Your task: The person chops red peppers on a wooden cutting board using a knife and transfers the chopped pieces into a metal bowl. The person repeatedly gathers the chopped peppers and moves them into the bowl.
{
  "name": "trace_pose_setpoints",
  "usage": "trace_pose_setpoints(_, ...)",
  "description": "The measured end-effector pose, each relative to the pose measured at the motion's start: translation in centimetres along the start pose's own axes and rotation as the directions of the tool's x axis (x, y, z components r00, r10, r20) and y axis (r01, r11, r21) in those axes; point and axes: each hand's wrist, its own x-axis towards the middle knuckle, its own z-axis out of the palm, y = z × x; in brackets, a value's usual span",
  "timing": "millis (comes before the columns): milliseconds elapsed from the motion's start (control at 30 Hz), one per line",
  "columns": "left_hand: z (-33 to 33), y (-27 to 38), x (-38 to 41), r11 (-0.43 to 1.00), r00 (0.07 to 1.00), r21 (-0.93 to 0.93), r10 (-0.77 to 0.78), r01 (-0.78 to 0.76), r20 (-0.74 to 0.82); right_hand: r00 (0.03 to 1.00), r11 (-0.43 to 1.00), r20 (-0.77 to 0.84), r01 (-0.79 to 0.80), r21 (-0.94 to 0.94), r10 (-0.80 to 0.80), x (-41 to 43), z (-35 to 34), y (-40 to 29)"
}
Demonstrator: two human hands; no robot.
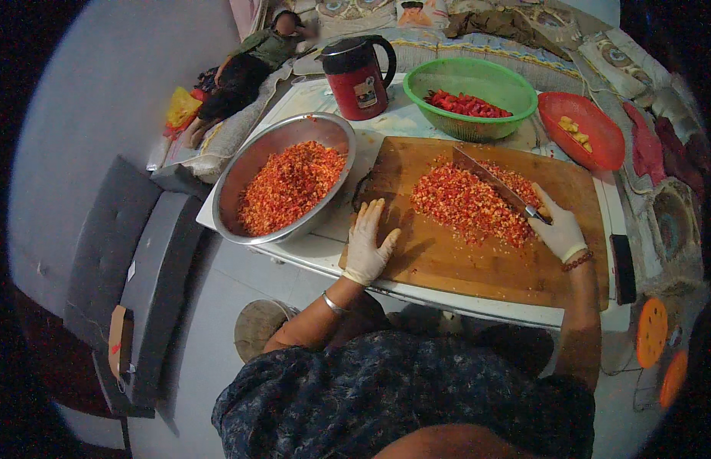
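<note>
My right hand (559, 227), in a pale glove, grips the dark handle of a kitchen knife (493, 182). Its blade lies among chopped red chillies (470, 201) spread over a wooden cutting board (424, 261). My left hand (369, 241), also gloved, rests at the board's left edge with the thumb spread from the fingers and nothing held. Left of it, a steel bowl (225, 201) is heaped with more chopped chilli (292, 186). Behind the board, a green plastic colander (476, 69) contains larger red chilli pieces (467, 105).
A red electric kettle (355, 80) stands behind the steel bowl. At the back right is a red plastic basket (585, 115) with yellowish pieces (576, 132), perhaps ginger. A dark phone-like object (622, 269) lies by the table's right edge. A person (252, 66) reclines on the sofa.
</note>
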Motion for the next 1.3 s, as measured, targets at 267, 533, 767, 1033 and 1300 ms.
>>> trace_pose_setpoints(267, 0.4, -0.5, -0.1, 0.999, 0.999, -0.028, 0.021, -0.022, -0.035, 0.997, 0.965, 0.018, 0.079, -0.252, -0.077, -0.1, 0.1, 0.0)
trace_pose_setpoints(533, 0.3, -0.2, 0.1, 0.999, 0.999, -0.034, 0.018, -0.019, -0.034, 0.994, 0.959, 0.055, 0.104, -0.263, -0.093, -0.3, -0.2, 0.1)
trace_pose_setpoints(767, 0.2, -0.4, 0.0, 1.0, 0.999, -0.003, 0.017, -0.017, -0.034, 0.999, 0.97, 0.025, 0.028, -0.242, -0.023, -0.4, 0.2, -0.3)
trace_pose_setpoints(1033, 0.7, -0.6, 0.3, 0.998, 0.998, -0.049, 0.044, -0.047, -0.046, 0.997, 0.93, 0.059, 0.071, -0.361, -0.053, -0.2, 0.6, 0.7)
trace_pose_setpoints(1300, 0.9, -1.3, 0.0, 0.996, 0.996, -0.05, 0.074, -0.077, -0.055, 0.936, 0.954, -0.187, 0.281, -0.109, -0.297, -1.7, -1.6, -2.6)
